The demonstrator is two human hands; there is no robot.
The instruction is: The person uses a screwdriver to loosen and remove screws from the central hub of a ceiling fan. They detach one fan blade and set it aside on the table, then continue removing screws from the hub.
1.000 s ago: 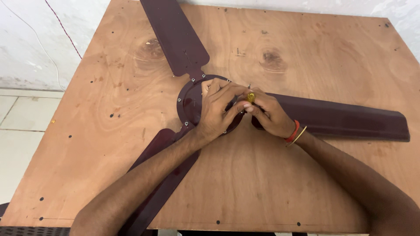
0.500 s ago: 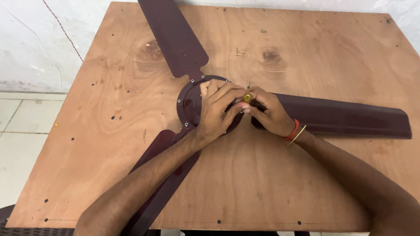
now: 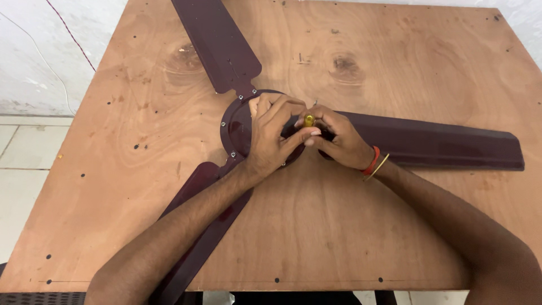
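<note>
A dark maroon ceiling fan lies flat on a plywood table (image 3: 429,68), its round hub (image 3: 237,129) at the centre with small screws around the rim. Three blades spread from it: one to the far left (image 3: 217,42), one to the right (image 3: 440,147), one toward me (image 3: 197,237). My left hand (image 3: 274,135) rests over the hub, fingers curled toward a yellow-handled screwdriver (image 3: 309,120). My right hand (image 3: 339,138) grips that screwdriver upright at the hub's right side; its tip is hidden. Red and gold bangles sit on my right wrist.
The table's left edge drops to a white tiled floor (image 3: 22,169). A white wall (image 3: 39,51) with thin wires runs behind on the left. A dark perforated surface (image 3: 34,297) shows at the bottom left corner.
Both hands stay on the hub with the screwdriver; fingers shift only slightly. The view has shifted a little.
</note>
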